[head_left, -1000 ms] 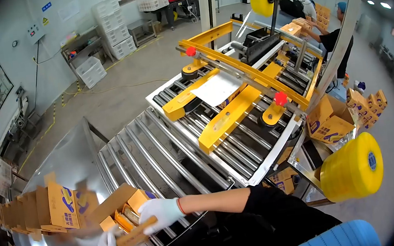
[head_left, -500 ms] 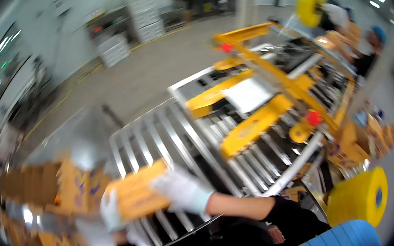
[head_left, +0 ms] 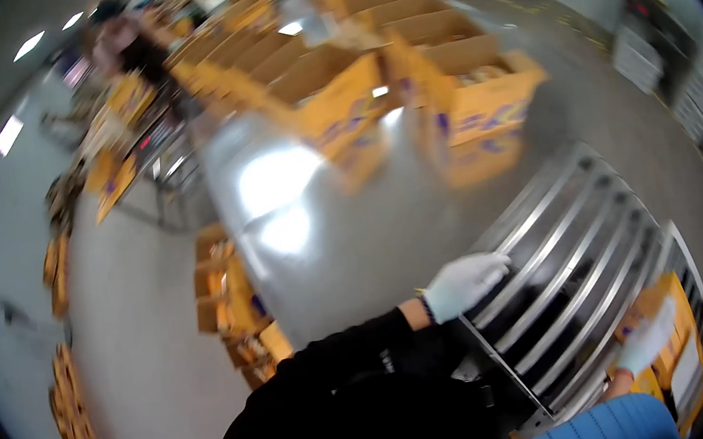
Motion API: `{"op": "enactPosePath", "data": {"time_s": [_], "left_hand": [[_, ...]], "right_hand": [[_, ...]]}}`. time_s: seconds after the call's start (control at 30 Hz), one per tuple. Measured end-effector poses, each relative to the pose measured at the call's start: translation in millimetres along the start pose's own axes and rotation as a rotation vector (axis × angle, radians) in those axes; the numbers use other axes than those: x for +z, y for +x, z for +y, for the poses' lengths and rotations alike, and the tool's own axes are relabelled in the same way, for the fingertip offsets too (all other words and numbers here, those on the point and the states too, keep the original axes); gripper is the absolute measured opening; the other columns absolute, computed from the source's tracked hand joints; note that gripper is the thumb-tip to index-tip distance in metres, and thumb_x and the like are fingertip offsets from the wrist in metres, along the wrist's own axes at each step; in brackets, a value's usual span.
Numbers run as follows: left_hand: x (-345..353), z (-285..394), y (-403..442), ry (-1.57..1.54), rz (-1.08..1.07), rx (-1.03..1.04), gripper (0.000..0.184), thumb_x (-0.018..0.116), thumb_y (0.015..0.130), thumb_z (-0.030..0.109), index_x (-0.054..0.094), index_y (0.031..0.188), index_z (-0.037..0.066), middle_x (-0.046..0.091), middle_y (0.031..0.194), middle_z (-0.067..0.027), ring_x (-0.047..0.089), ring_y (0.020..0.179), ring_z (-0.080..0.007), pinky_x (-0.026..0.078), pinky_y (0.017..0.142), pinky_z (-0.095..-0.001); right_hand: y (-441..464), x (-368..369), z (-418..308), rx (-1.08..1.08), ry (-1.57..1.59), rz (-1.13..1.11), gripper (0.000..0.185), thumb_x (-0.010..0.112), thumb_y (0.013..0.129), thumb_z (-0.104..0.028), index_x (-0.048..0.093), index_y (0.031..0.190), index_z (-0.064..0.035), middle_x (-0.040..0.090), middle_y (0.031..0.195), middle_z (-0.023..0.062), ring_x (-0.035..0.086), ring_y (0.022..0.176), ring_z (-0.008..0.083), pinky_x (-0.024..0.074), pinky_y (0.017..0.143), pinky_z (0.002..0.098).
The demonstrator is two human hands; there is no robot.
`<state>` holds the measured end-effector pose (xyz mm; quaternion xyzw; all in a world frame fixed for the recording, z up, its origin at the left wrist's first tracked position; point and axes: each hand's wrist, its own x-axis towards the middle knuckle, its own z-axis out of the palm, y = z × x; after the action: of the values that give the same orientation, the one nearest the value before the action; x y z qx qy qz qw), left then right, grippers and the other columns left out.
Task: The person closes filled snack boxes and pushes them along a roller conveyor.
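Note:
My left hand (head_left: 467, 285), in a white glove, is over the near left edge of the roller conveyor (head_left: 552, 282). Its fingers are stretched out to the right and hold nothing. At the lower right, my gloved right hand (head_left: 649, 336) lies against a closed orange carton (head_left: 678, 320) at the conveyor's far right end, beside the yellow machine parts. That hand is blurred, and whether its fingers grip the carton is unclear.
A shiny metal table (head_left: 329, 248) adjoins the rollers. Open orange cartons (head_left: 486, 102) stand in rows on it. More filled cartons (head_left: 242, 294) are below its left edge. A person (head_left: 128, 45) stands at the upper left.
The view has swung left to the metal table and carton rows. The carton held in both hands has moved along the rollers to the machine end; my left hand has let go of it.

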<state>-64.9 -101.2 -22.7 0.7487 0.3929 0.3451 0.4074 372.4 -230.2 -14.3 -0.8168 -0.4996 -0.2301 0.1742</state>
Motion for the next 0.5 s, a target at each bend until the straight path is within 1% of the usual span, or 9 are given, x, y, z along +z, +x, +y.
{"op": "enactPosePath", "data": {"time_s": [0.03, 0.13, 0.17, 0.2, 0.23, 0.27, 0.3, 0.4, 0.5], "left_hand": [[-38.8, -4.1, -25.8, -0.072, 0.204, -0.055, 0.024, 0.061, 0.103, 0.021, 0.070, 0.120, 0.008, 0.073, 0.116, -0.0118, 0.070, 0.107, -0.0291, 0.055, 0.096, -0.0370], [-147.3, -39.6, -113.4, 0.240, 0.726, -0.111, 0.021, 0.056, 0.104, 0.018, 0.073, 0.113, 0.008, 0.074, 0.110, -0.0100, 0.071, 0.100, -0.0241, 0.056, 0.092, -0.0343], [-177.6, -32.8, -147.8, 0.208, 0.922, -0.457, 0.021, 0.055, 0.103, 0.014, 0.072, 0.111, 0.006, 0.074, 0.106, -0.0092, 0.071, 0.095, -0.0235, 0.055, 0.089, -0.0335], [-207.0, -44.4, -180.9, 0.297, 1.095, -0.540, 0.020, 0.056, 0.101, 0.012, 0.070, 0.113, 0.005, 0.074, 0.105, -0.0120, 0.070, 0.092, -0.0247, 0.055, 0.088, -0.0337], [-235.5, -89.3, -229.9, 0.627, 1.155, -0.384, 0.023, 0.059, 0.099, 0.012, 0.067, 0.118, 0.002, 0.073, 0.107, -0.0153, 0.070, 0.097, -0.0256, 0.054, 0.090, -0.0350], [-251.6, -129.7, -281.4, 0.473, 1.189, -0.523, 0.030, 0.064, 0.097, 0.014, 0.065, 0.123, 0.000, 0.072, 0.112, -0.0180, 0.070, 0.105, -0.0282, 0.054, 0.094, -0.0370], [-259.4, -166.4, -331.2, 0.546, 1.144, -0.693, 0.040, 0.070, 0.093, 0.018, 0.062, 0.126, -0.002, 0.069, 0.122, -0.0191, 0.068, 0.113, -0.0303, 0.053, 0.098, -0.0393], [-226.0, -183.8, -412.4, 0.781, 0.559, -0.952, 0.089, 0.086, 0.077, 0.034, 0.045, 0.146, -0.004, 0.053, 0.144, -0.0265, 0.051, 0.135, -0.0383, 0.041, 0.116, -0.0435], [-183.3, -222.6, -442.7, 0.815, 0.074, -1.046, 0.127, 0.095, 0.058, 0.049, 0.030, 0.155, -0.003, 0.038, 0.157, -0.0240, 0.040, 0.144, -0.0394, 0.038, 0.119, -0.0434]], "right_hand": [[-3.8, 4.5, 11.5, -0.025, -0.175, 0.004, 0.054, 0.047, 0.094, 0.000, 0.050, 0.147, 0.0007, 0.049, 0.153, 0.0198, 0.047, 0.139, 0.0387, 0.0356, 0.118, 0.0417], [-3.7, 9.4, 48.8, 0.031, -0.390, -0.176, 0.047, 0.047, 0.098, 0.004, 0.054, 0.144, -0.0027, 0.044, 0.158, 0.0150, 0.046, 0.139, 0.0360, 0.0414, 0.115, 0.0412], [-9.4, 2.8, 47.5, 0.001, -0.376, -0.224, 0.045, 0.047, 0.100, -0.001, 0.053, 0.145, -0.0024, 0.041, 0.160, 0.0170, 0.044, 0.142, 0.0366, 0.0375, 0.118, 0.0422], [-13.3, -4.2, 53.2, -0.025, -0.363, -0.277, 0.043, 0.047, 0.103, -0.006, 0.053, 0.145, -0.0022, 0.039, 0.161, 0.0191, 0.042, 0.145, 0.0372, 0.0336, 0.121, 0.0432], [-25.2, -1.4, 60.0, -0.049, -0.372, -0.275, 0.043, 0.047, 0.103, -0.006, 0.053, 0.145, -0.0022, 0.039, 0.161, 0.0191, 0.042, 0.145, 0.0372, 0.0336, 0.121, 0.0432], [-40.7, 7.4, 64.9, -0.035, 0.144, -0.284, 0.042, 0.046, 0.104, -0.009, 0.053, 0.146, -0.0033, 0.040, 0.161, 0.0175, 0.040, 0.147, 0.0348, 0.0307, 0.123, 0.0427], [-47.9, 12.1, 65.2, -0.014, 0.663, -0.291, 0.041, 0.045, 0.106, -0.012, 0.053, 0.146, -0.0044, 0.041, 0.161, 0.0159, 0.039, 0.149, 0.0325, 0.0277, 0.125, 0.0423], [-75.2, -54.3, -34.8, -0.091, 0.660, -0.473, 0.039, 0.043, 0.108, -0.013, 0.054, 0.145, -0.0025, 0.047, 0.157, 0.0144, 0.038, 0.149, 0.0287, 0.0260, 0.125, 0.0391], [-96.4, -46.0, -48.4, -0.028, 0.683, -0.540, 0.036, 0.045, 0.108, -0.012, 0.057, 0.139, 0.0034, 0.055, 0.150, 0.0161, 0.044, 0.145, 0.0279, 0.0285, 0.123, 0.0359]]}}
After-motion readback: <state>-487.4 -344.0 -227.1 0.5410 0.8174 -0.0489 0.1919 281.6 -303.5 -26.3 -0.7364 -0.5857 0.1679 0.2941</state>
